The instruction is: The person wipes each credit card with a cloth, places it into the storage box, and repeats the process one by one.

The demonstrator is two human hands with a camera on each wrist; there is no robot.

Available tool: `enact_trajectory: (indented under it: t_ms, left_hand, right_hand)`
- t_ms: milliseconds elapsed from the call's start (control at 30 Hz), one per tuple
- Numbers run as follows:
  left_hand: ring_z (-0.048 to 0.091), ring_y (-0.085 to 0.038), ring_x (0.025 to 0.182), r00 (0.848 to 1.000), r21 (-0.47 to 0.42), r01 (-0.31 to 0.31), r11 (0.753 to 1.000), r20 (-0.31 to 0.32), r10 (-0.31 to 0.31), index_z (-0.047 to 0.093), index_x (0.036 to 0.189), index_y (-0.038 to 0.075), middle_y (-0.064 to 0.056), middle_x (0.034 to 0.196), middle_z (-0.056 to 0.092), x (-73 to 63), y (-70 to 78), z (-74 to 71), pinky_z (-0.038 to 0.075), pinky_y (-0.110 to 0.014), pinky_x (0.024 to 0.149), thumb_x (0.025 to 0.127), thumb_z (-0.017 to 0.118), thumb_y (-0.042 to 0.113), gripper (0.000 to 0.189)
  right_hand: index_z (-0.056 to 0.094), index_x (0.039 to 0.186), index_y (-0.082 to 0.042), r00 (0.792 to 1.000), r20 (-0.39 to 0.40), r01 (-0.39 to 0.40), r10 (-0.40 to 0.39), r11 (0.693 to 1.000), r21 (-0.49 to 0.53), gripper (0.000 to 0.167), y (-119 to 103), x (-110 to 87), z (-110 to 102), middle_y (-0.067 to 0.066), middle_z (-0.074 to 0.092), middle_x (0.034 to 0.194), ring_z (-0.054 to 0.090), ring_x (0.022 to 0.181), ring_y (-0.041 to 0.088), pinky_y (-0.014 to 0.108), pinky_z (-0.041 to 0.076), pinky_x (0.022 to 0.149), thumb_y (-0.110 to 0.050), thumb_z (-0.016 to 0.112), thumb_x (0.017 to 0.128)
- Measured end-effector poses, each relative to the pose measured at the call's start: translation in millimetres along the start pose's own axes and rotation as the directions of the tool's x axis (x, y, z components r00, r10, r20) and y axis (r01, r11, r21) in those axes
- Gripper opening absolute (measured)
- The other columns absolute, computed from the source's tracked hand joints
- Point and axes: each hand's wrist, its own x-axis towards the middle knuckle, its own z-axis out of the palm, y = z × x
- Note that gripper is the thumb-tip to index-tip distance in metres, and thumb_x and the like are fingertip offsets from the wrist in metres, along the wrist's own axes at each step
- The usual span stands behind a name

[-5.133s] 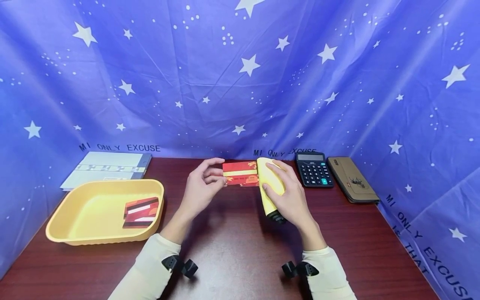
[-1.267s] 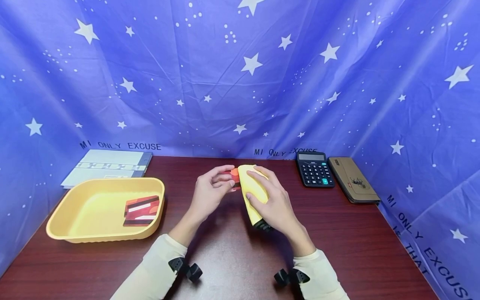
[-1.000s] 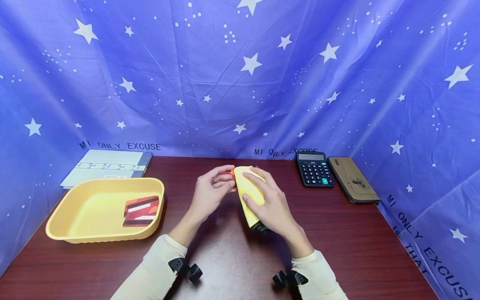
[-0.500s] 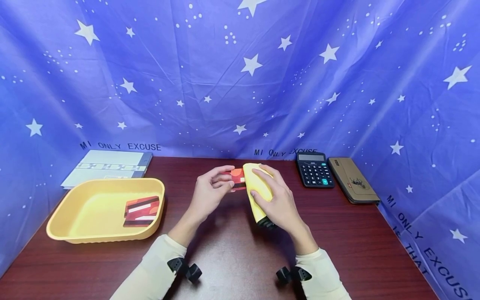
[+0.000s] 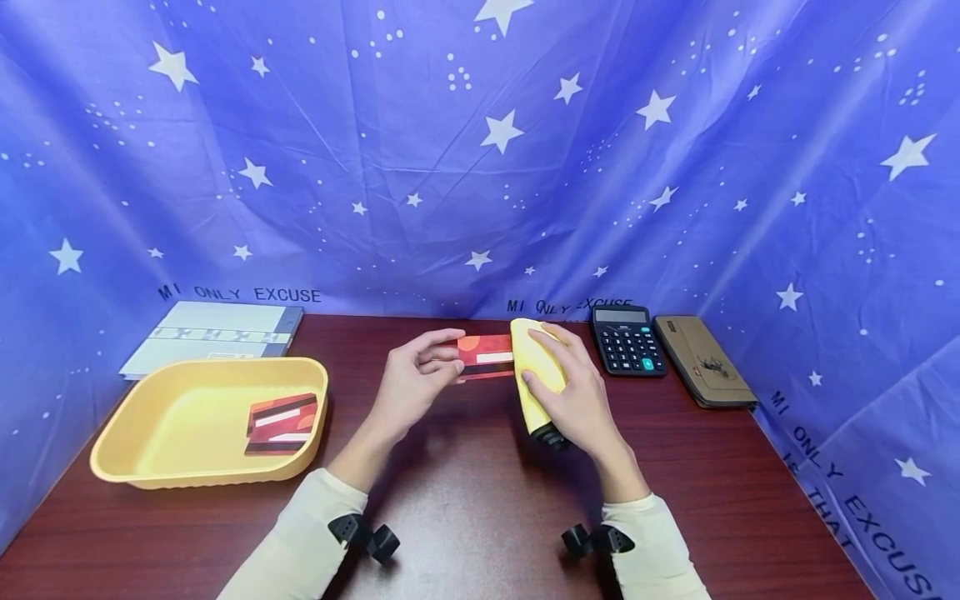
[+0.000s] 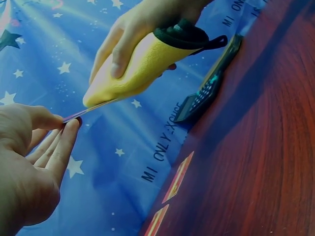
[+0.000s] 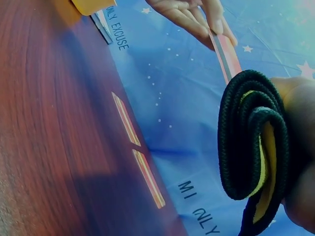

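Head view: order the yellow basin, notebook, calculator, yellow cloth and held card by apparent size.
Yellow basin
Notebook
Calculator and yellow cloth: unsure, as the right hand covers part of the cloth
Held card, partly hidden

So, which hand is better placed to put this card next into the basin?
Probably the left hand: it pinches the red card and is nearer the yellow basin. The right hand, farther away, grips the yellow cloth over the card's other end.

Right of the tub (image 5: 172, 425), left hand (image 5: 416, 379) pinches a card (image 5: 486, 357) | right hand (image 5: 583, 396) grips a cloth (image 5: 542, 364) over its end | red cards (image 5: 282, 427) inside tub | notebook (image 5: 217, 323) behind tub
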Motion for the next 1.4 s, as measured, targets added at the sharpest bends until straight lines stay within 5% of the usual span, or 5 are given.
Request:
enact_trajectory:
  t_ms: [300,567,800,1000,1400]
  left_hand:
    - [0.076,-0.013,0.084,1.0,0.0,-0.006,1.0,0.012,0.006,0.063,0.133,-0.006,-0.034,0.107,0.07,0.4,4.7,-3.0,0.068,-0.039,0.08,0.088,0.068,-0.013,0.045]
    - [0.075,-0.01,0.083,0.999,0.018,-0.015,1.0,-0.046,0.016,0.064,0.134,-0.003,-0.018,0.101,0.074,1.6,21.3,-16.7,0.068,-0.038,0.083,0.09,0.066,-0.009,0.044]
    - [0.076,-0.006,0.086,0.991,0.071,-0.031,0.997,-0.129,0.04,0.061,0.137,-0.004,0.008,0.092,0.076,-0.6,40.1,-50.1,0.067,-0.031,0.082,0.095,0.065,-0.007,0.042]
    - [0.076,-0.005,0.086,0.988,0.18,-0.017,0.984,-0.148,0.044,0.061,0.137,-0.003,0.01,0.095,0.076,-6.7,51.1,-85.6,0.067,-0.027,0.082,0.097,0.066,-0.002,0.041]
    - [0.076,0.0,0.085,0.981,0.419,0.022,0.908,-0.186,0.062,0.061,0.14,0.001,0.021,0.097,0.076,-36.8,65.8,-154.7,0.064,-0.017,0.078,0.099,0.068,0.007,0.042]
  right_hand:
    - [0.063,0.142,-0.021,1.0,-0.007,-0.018,0.018,1.0,0.002,0.058,5.2,0.5,-4.9,0.004,0.053,0.151,0.053,0.135,0.027,0.045,0.049,0.101,-0.016,0.081,0.087]
    - [0.063,0.142,-0.02,1.0,-0.014,-0.003,0.003,1.0,0.002,0.058,5.3,1.2,-4.9,0.006,0.054,0.151,0.054,0.135,0.028,0.047,0.049,0.102,-0.014,0.081,0.087]
    - [0.063,0.142,-0.021,1.0,-0.008,-0.008,0.008,1.0,0.006,0.058,6.1,3.7,-4.2,0.005,0.054,0.151,0.055,0.133,0.028,0.045,0.05,0.098,-0.015,0.08,0.087]
    - [0.063,0.142,-0.022,1.0,-0.005,-0.019,0.019,1.0,0.011,0.058,7.9,3.1,-3.8,0.004,0.054,0.151,0.055,0.133,0.027,0.044,0.05,0.098,-0.015,0.08,0.087]
    - [0.063,0.142,-0.022,1.0,-0.001,-0.021,0.021,1.0,0.009,0.058,7.6,3.3,-2.6,0.003,0.054,0.151,0.055,0.133,0.028,0.044,0.05,0.097,-0.016,0.08,0.087]
